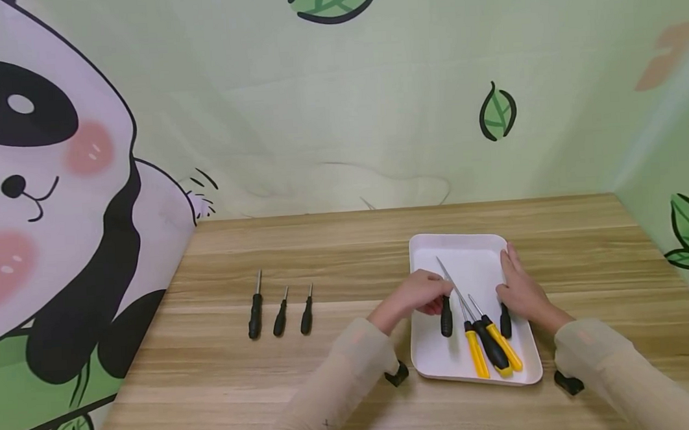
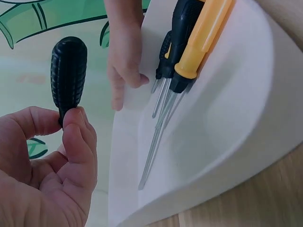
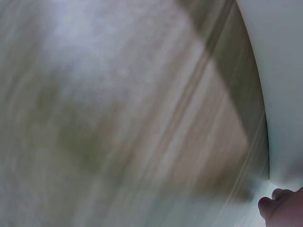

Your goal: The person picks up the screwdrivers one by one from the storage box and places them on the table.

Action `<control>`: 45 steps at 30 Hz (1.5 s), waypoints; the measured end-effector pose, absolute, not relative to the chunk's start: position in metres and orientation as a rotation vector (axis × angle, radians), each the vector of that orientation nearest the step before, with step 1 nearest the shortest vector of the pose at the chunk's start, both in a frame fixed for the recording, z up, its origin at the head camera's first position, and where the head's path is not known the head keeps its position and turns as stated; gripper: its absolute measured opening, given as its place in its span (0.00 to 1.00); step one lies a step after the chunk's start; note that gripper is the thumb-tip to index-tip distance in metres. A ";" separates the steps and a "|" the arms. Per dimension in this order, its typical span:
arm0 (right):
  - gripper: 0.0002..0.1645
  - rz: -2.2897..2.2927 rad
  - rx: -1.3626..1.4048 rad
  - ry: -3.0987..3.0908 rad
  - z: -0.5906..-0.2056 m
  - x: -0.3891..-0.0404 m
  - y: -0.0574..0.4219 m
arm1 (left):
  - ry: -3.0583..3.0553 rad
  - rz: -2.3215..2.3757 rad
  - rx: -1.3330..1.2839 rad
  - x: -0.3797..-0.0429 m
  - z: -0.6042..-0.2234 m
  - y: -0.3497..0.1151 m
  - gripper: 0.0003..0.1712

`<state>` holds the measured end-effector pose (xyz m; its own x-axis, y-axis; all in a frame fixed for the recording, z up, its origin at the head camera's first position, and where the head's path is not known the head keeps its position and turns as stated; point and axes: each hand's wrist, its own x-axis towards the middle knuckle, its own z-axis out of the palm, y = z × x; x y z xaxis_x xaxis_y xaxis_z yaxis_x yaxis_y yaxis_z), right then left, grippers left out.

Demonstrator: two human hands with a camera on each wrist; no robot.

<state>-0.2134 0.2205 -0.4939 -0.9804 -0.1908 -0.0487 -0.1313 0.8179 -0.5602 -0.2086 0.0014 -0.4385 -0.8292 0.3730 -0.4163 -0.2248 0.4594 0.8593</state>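
My left hand [image 1: 421,292] pinches a black-handled screwdriver [image 2: 69,71] between thumb and fingers, just below the handle, above the left part of a white tray [image 1: 440,362]. Its handle points up in the left wrist view, and the fingers hide its shaft. On the tray's right side, my right hand [image 1: 524,290] holds the rim, thumb on the inner side and fingers along the edge. In the tray lie two yellow-handled screwdrivers [image 1: 476,351], a larger black screwdriver with a yellow end [image 1: 490,345] and a small black one [image 1: 505,323], partly hidden beside the right hand.
Left of the tray, three black screwdrivers stand in a row on the wooden table [image 1: 346,254], shafts pointing away: a larger one [image 1: 255,317], then two smaller ones [image 1: 280,319]. A printed panda backdrop [image 1: 374,109] rises behind the table.
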 end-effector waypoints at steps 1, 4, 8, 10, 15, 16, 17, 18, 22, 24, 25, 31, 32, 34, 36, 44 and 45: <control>0.41 -0.892 -0.255 2.898 -0.494 -0.213 0.221 | 2.138 1.394 0.119 -0.209 -0.438 0.000 0.09; 0.42 -0.919 -0.259 2.917 -0.497 -0.212 0.221 | 2.122 1.417 0.109 -0.212 -0.438 -0.006 0.08; 0.42 -0.924 -0.254 2.907 -0.497 -0.213 0.221 | 2.100 1.435 0.093 -0.216 -0.437 -0.013 0.07; 0.42 -0.908 -0.247 2.884 -0.495 -0.213 0.221 | 2.096 1.434 0.085 -0.218 -0.436 -0.018 0.07; 0.42 -0.855 -0.232 2.873 -0.493 -0.214 0.221 | 2.084 1.457 0.099 -0.222 -0.433 -0.028 0.06; 0.42 -0.854 -0.234 2.874 -0.494 -0.214 0.221 | 2.078 1.466 0.106 -0.223 -0.432 -0.031 0.06; 0.42 -0.856 -0.235 2.875 -0.494 -0.215 0.221 | 2.073 1.478 0.109 -0.224 -0.432 -0.033 0.06; 0.42 -0.859 -0.237 2.877 -0.494 -0.215 0.221 | 2.070 1.489 0.111 -0.224 -0.432 -0.034 0.06; 0.41 -0.862 -0.247 2.887 -0.494 -0.215 0.221 | 2.062 1.503 0.108 -0.226 -0.434 -0.043 0.05; 0.41 -0.860 -0.249 2.890 -0.494 -0.215 0.221 | 2.062 1.504 0.111 -0.227 -0.436 -0.047 0.05; 0.41 -0.860 -0.249 2.891 -0.494 -0.215 0.221 | 2.061 1.507 0.115 -0.227 -0.437 -0.049 0.05; 0.41 -0.856 -0.241 2.888 -0.495 -0.215 0.221 | 2.035 1.547 0.137 -0.230 -0.441 -0.065 0.05; 0.41 -0.861 -0.241 2.888 -0.495 -0.215 0.221 | 2.033 1.551 0.138 -0.230 -0.441 -0.067 0.05; 0.41 -0.864 -0.244 2.885 -0.495 -0.215 0.221 | 2.035 1.557 0.142 -0.230 -0.440 -0.073 0.05; 0.41 -0.864 -0.244 2.882 -0.496 -0.215 0.222 | 2.040 1.559 0.135 -0.230 -0.438 -0.079 0.05; 0.41 -0.866 -0.239 2.873 -0.495 -0.214 0.221 | 2.052 1.563 0.096 -0.234 -0.439 -0.102 0.05; 0.41 -0.864 -0.242 2.874 -0.494 -0.214 0.221 | 2.052 1.564 0.091 -0.235 -0.439 -0.105 0.05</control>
<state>-0.2139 0.2209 -0.4944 -0.9786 -0.1901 -0.0790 -0.1151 0.8232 -0.5560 -0.2346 -0.1047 -0.4390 -0.8450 0.3734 -0.3829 -0.2701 0.3200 0.9081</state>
